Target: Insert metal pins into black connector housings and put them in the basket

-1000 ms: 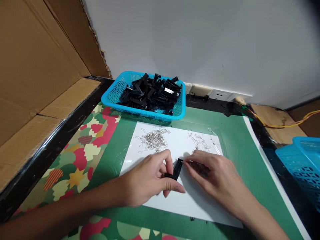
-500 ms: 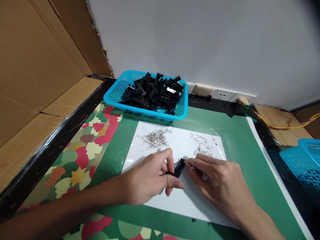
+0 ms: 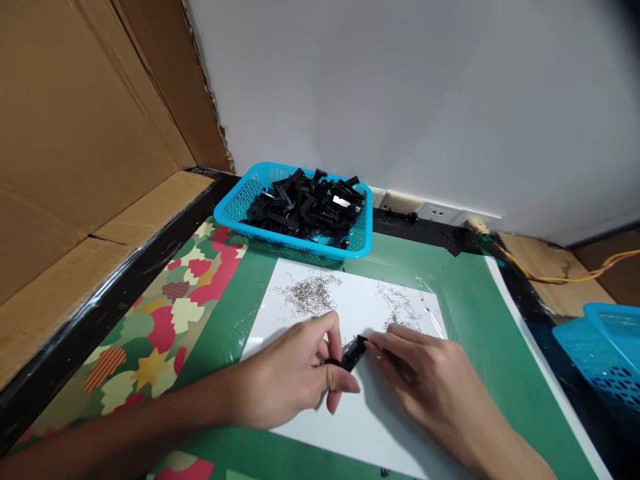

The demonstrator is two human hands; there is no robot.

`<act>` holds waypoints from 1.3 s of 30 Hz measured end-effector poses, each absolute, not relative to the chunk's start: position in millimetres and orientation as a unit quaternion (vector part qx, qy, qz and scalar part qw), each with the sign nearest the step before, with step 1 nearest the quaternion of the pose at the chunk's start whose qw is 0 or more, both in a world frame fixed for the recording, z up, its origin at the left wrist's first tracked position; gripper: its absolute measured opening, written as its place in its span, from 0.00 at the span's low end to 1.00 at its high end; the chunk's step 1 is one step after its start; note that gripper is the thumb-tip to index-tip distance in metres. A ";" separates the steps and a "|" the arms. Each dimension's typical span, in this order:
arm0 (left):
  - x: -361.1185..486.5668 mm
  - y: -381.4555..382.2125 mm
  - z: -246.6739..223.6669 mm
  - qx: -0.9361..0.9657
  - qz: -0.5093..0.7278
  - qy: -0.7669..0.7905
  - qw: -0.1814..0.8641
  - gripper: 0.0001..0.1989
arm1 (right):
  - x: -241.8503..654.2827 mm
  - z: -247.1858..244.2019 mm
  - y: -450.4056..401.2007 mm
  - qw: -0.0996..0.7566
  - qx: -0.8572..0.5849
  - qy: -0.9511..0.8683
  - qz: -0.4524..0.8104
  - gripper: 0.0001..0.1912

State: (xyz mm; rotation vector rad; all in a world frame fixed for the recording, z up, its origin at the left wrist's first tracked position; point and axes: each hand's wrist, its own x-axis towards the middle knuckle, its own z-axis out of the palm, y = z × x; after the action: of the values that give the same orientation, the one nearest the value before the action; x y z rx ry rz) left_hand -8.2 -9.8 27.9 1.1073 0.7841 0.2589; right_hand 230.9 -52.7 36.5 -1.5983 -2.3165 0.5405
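My left hand [image 3: 285, 380] is closed, its thumb and fingers gripping a small black plastic part [image 3: 354, 353] above a white sheet [image 3: 345, 430]. My right hand [image 3: 435, 377] is closed in a pinch, with its fingertips at the far end of that part. Whatever lies between those fingertips is too small and hidden to make out. Beyond my left hand, a dense heap of tiny bent wire pieces [image 3: 311, 295] rests on the sheet. A looser scatter of similar wire pieces [image 3: 399, 303] lies beyond my right hand.
A blue plastic basket [image 3: 295, 241] full of black plastic parts [image 3: 305, 207] stands at the back. Another blue basket [image 3: 585, 337] is at the right edge. Cardboard [image 3: 75, 133] walls the left side. Wall sockets [image 3: 437, 213] and yellow-red wires [image 3: 565, 277] are behind.
The head view has tilted up a little, so everything sits lower in the picture. Both hands stay at the black part, and the right fingertips still touch or nearly touch its end.
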 end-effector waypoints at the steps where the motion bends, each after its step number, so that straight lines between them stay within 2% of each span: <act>1: -8.4 -9.4 27.2 0.514 0.120 0.366 0.766 0.17 | 233.2 37.6 -51.0 0.135 -0.558 -0.791 0.213 0.14; 4: -8.8 -8.0 25.5 0.518 0.118 0.375 0.760 0.17 | 241.1 40.9 -46.3 0.141 -0.568 -0.766 0.265 0.13; 10: -9.0 -6.6 27.6 0.525 0.116 0.365 0.760 0.16 | 250.7 48.8 -44.4 0.202 -0.568 -0.742 0.295 0.16; 14: -10.1 -5.7 27.3 0.516 0.114 0.355 0.771 0.15 | 250.3 49.0 -43.3 0.290 -0.570 -0.698 0.322 0.15; 20: -10.2 -6.3 26.5 0.516 0.119 0.355 0.770 0.15 | 232.1 24.6 -41.2 0.457 -0.547 -0.512 0.479 0.13; 24: -9.5 -6.4 27.9 0.514 0.113 0.360 0.770 0.15 | 214.5 14.6 -40.3 0.513 -0.525 -0.445 0.513 0.13; 31: -10.6 -7.5 22.3 0.515 0.122 0.345 0.776 0.16 | 208.6 13.5 -37.6 0.511 -0.486 -0.436 0.559 0.13; 39: -9.7 -9.1 22.9 0.518 0.124 0.360 0.766 0.14 | 208.3 9.9 -39.6 0.507 -0.489 -0.463 0.538 0.15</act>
State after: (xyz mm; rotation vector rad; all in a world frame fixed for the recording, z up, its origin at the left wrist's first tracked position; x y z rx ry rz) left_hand -9.7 -9.1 22.9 1.1254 0.7815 0.2696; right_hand 208.3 -39.6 9.9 -1.1790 -1.1164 1.2958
